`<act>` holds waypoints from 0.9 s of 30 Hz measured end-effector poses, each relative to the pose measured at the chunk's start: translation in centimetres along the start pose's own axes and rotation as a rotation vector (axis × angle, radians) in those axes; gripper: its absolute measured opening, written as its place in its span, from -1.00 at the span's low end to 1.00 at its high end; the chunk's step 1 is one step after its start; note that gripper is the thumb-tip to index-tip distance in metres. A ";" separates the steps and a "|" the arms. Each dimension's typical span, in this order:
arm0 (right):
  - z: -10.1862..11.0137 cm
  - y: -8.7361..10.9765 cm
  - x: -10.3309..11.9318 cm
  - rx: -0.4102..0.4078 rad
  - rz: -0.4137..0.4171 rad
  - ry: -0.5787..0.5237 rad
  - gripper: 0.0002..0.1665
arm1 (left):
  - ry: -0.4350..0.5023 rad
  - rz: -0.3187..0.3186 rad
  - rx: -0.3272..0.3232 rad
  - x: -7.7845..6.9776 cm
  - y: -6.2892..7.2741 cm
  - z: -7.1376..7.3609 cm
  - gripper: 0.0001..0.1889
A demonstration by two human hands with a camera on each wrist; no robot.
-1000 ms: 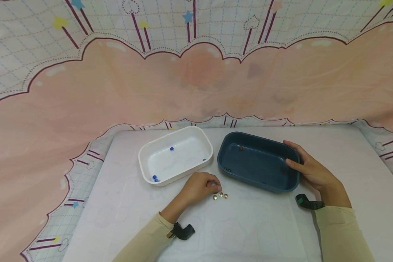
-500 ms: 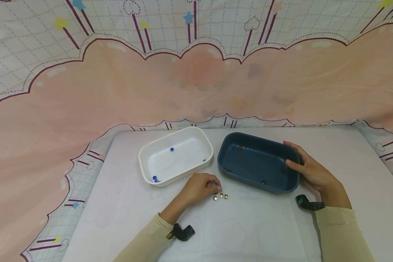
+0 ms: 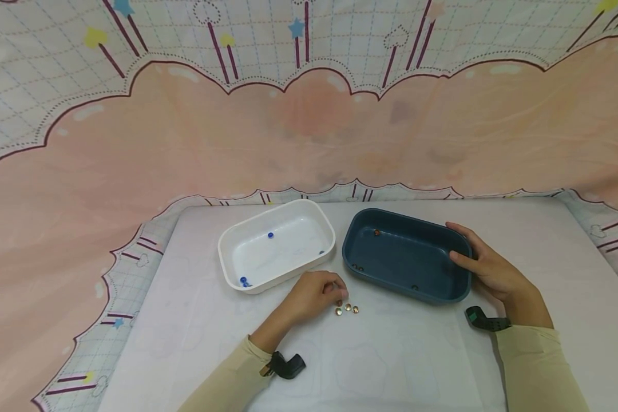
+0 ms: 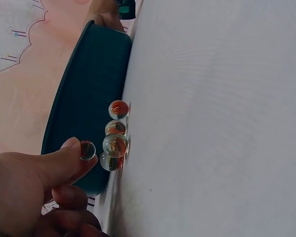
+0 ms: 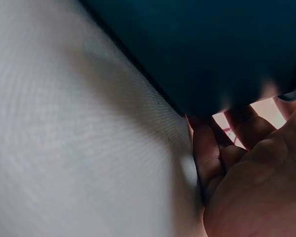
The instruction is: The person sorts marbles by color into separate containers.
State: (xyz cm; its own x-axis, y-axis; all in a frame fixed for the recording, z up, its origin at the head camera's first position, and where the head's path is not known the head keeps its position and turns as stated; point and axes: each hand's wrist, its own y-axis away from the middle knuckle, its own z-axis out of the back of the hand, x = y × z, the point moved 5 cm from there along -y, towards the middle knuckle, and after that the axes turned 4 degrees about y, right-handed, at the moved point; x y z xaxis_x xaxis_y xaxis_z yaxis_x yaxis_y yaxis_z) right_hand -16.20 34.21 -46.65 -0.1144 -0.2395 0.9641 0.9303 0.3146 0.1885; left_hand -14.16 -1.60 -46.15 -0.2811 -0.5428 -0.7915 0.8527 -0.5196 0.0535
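Where the left grip (image 3: 315, 293) pinches, clear marble (image 4: 88, 150), round, glossy, red-streaked

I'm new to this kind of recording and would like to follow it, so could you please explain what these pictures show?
There is no machine, only a person's bare left hand and right hand. The wide picture comes from a camera on the head; the two close ones come from a small wrist camera worn on each side. On the table stand a white tray holding small blue pieces and a dark blue tray holding small round pieces. In front of the trays lie four clear marbles with coloured swirls. The left hand pinches another marble beside those, while the right hand holds one end of the dark blue tray.
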 end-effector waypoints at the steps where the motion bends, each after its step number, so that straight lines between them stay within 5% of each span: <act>1: 0.0 0.0 0.0 0.000 0.000 0.001 -0.12 | 0.008 -0.003 0.000 0.0 0.0 0.0 -0.94; 27: 0.0 0.1 -0.1 -0.012 0.001 0.003 -0.12 | 0.054 -0.027 -0.039 -1.2 -0.1 1.4 -0.90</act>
State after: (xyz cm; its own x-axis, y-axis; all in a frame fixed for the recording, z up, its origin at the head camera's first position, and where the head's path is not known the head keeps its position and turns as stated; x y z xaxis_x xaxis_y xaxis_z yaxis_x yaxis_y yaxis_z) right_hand -16.14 34.28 -46.75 -0.1121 -0.2423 0.9637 0.9345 0.3041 0.1851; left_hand -14.55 -1.84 -44.36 -0.2803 -0.4918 -0.8243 0.8620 -0.5068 0.0092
